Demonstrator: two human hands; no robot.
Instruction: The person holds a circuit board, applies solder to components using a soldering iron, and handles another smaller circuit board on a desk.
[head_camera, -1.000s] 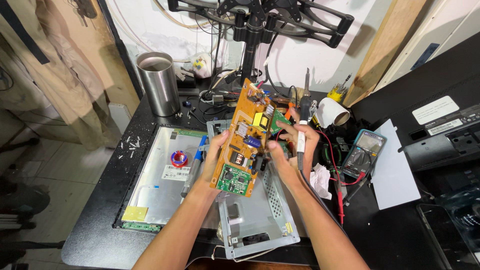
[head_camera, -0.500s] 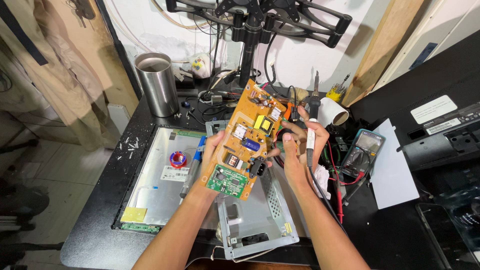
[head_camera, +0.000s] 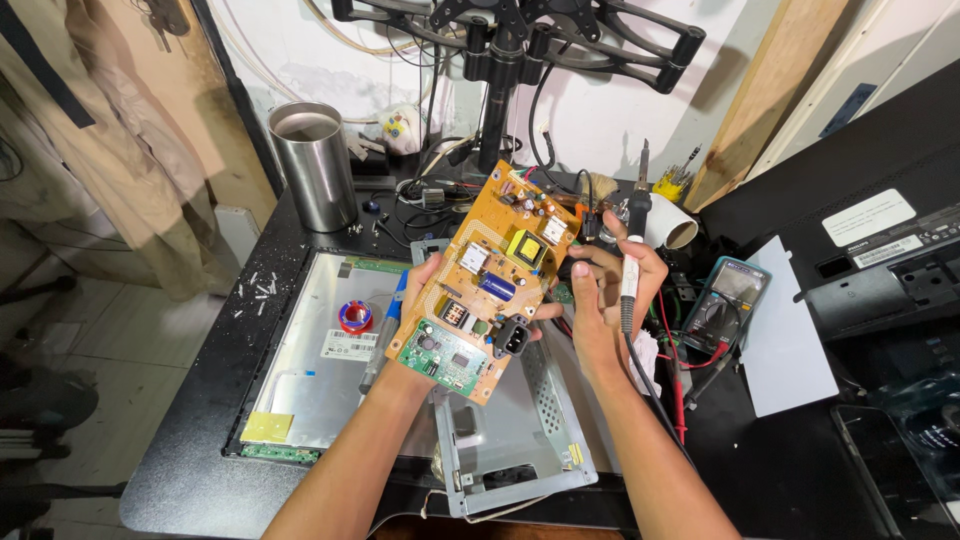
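- Head view: the left hand grips the orange circuit board at its left long edge, fingers curled behind it and the thumb on the front face, so the board is held up above the bench, component side towards the camera.
- The board's long axis runs on a slant, from the green smaller board at the lower left up to the far corner at the upper right.
- The right hand is closed around a soldering iron, whose shaft stands nearly upright with the tip pointing up and away; its cable drops down past the wrist.
- The iron sits just beside the board's right long edge, so the board lies to the left of the right fingers; some of these appear to touch that edge, though the contact is hard to make out.
- Both hands are at the board, the left carrying it.
- Containers: a steel cylinder cup stands at the back left, well apart from the hands; its contents cannot be made out.
- Below the hands a bare metal chassis lies flat, and left of it a monitor panel carries a small red tape roll.
- A multimeter rests right of the right hand.
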